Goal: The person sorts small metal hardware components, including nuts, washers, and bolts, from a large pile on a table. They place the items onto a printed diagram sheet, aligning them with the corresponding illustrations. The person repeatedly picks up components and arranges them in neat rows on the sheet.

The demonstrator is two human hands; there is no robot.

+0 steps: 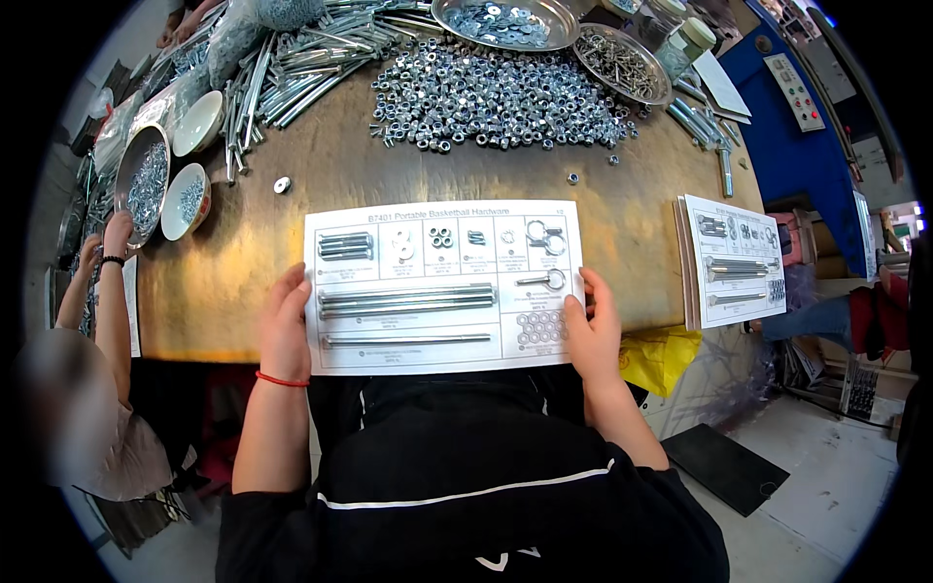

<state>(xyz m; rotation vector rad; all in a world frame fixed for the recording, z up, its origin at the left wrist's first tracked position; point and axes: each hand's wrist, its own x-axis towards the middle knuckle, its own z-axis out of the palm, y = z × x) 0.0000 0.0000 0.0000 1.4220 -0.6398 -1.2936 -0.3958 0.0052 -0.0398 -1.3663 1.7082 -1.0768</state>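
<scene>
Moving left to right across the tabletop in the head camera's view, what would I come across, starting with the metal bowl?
Metal bowl, small bowl, lone round piece, printed sheet, stack of printed sheets.

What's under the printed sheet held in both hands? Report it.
Beyond and beside the printed sheet, the wooden table shows; past its near edge, black clothing. Whatever lies directly beneath the sheet is covered and cannot be told.

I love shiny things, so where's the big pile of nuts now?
In the head view, the nuts pile lies upper-middle on the table, beyond the held card, in front of the washer dish and right of the long bolts.
</scene>
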